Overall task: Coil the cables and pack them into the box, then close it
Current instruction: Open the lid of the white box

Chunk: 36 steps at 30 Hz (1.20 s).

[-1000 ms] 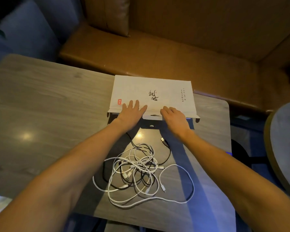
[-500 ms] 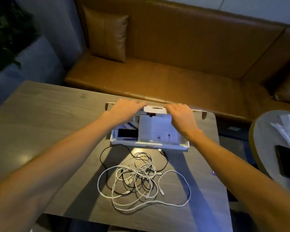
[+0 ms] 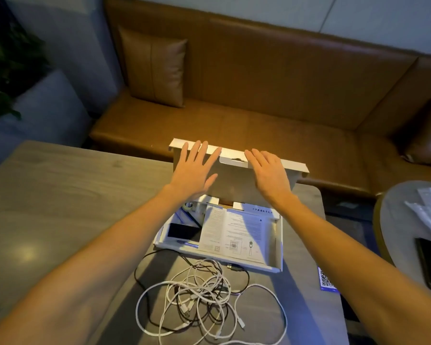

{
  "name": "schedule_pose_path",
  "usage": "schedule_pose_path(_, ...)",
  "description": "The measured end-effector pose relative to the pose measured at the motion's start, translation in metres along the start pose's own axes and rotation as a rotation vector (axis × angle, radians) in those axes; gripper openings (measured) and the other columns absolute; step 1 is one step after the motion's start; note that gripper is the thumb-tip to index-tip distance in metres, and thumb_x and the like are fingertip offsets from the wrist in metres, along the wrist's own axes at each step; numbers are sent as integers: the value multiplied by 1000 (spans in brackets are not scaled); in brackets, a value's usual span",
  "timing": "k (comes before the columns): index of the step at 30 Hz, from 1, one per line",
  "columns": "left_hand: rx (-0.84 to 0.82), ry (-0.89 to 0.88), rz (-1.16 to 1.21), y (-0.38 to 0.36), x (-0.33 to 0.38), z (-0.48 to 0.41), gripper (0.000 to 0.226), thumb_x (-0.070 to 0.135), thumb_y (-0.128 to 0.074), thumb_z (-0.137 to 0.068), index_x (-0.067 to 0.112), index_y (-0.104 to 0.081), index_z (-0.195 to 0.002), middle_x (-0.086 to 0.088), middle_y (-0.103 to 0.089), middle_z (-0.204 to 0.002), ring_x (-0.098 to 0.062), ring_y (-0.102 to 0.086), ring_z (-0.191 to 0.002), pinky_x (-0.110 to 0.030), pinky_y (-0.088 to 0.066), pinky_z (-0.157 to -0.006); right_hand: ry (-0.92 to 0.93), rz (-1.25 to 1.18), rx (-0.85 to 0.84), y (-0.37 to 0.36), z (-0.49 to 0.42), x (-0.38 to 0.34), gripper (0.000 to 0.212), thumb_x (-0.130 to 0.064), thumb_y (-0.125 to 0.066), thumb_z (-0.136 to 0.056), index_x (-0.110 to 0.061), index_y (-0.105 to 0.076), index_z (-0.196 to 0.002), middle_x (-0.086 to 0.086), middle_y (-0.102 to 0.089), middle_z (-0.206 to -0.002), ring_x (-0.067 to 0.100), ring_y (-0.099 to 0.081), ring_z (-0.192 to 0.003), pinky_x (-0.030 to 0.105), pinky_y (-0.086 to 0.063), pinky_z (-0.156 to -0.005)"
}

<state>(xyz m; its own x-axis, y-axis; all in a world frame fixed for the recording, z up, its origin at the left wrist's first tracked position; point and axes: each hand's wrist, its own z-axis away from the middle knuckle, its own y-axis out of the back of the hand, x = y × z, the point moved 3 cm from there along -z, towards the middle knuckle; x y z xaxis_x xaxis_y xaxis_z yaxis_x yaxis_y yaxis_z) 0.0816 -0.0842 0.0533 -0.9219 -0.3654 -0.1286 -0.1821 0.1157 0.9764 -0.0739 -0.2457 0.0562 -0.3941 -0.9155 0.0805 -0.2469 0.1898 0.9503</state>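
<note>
Flat hands (image 3: 193, 168) on raised lid (image 3: 237, 179)

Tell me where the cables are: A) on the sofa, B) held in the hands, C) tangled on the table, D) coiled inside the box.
C: the cables lie tangled on the table, in front of the open box; left hand and right hand lie flat on its lid.

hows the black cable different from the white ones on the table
The black cable looks like one strand; the white cables are several. The black cable sweeps a wide arc round the heap's left side; the white cables bunch in a tangled heap. Both lie uncoiled on the table, outside the open box.
</note>
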Motion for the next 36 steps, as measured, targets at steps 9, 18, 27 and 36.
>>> schedule_pose_path(9,9,100,25,-13,-4,-41,80,71,-27,-94,38,9,-157,-15,-6,-167,-38,-4,-153,-61,-6,-119,-155,29,-158,-10,-28,-2,79,-33,-72,-85,-16,-35,-153,21,-35,-157,41,-33,-144,59,-23,-118)
schedule_pose_path(18,-91,57,27,-24,4,-25,74,68,-22,-97,33,-1,-159,-18,-17,-164,-40,-12,-152,-59,-17,-118,-113,43,-225,-15,-25,-6,80,-54,-61,-87,-20,-31,-153,16,-36,-156,38,-36,-142,55,-31,-115)
schedule_pose_path(27,-416,98,148,-76,15,59,72,62,-28,-99,31,-1,-159,-14,-9,-166,-37,-8,-152,-55,-30,-115,-75,-36,-646,-58,52,-35,69,-59,-57,-89,-22,-37,-145,10,-44,-144,33,-46,-125,49,-42,-100)
schedule_pose_path(36,-637,105,169,-97,17,137,112,96,-32,-70,40,11,-157,-10,14,-167,-40,10,-152,-63,-17,-117,-201,-122,-848,-73,138,-50,108,-72,-68,-75,-26,-15,-157,11,-5,-167,39,-14,-151,61,-23,-116)
